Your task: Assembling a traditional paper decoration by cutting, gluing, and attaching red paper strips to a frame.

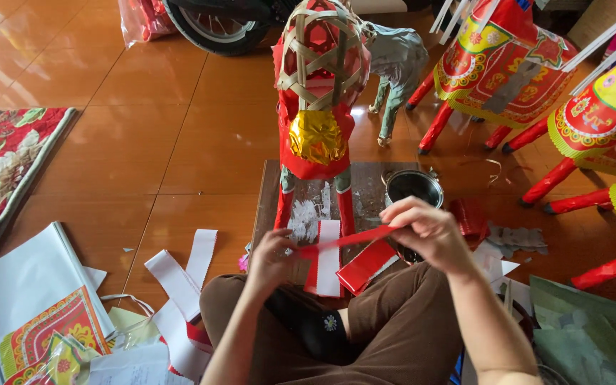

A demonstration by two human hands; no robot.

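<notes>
left hand [271, 258]: 7 o'clock of frame centre, fingers pinched shut on the near end of a red paper strip [347, 239]
right hand [428, 229]: 4 o'clock of centre, fingers closed on the strip's other end, pulled taut between both hands
strip position: just above the person's knees, in front of the frame figure's legs, not touching them as far as I can tell
bamboo frame figure [319, 93]: 12 o'clock, upright on a wooden board [269, 207]; body and both front legs papered red, gold foil piece on the chest
head of figure: woven bamboo lattice mostly bare, red showing behind it; judged the part left to cover
cut red-and-white pieces [344, 267]: 6 o'clock on the board, loose, not applied
metal pot [413, 187]: 3 o'clock of the board, contents unclear
finished red patterned figures [507, 64]: 1–3 o'clock, fully decorated
grey paper animal [397, 60]: 1 o'clock, behind the frame figure
paper scraps [180, 285]: 8 o'clock, white strips on the floor
progress: judged midway, body wrapped, head and trim outstanding
</notes>
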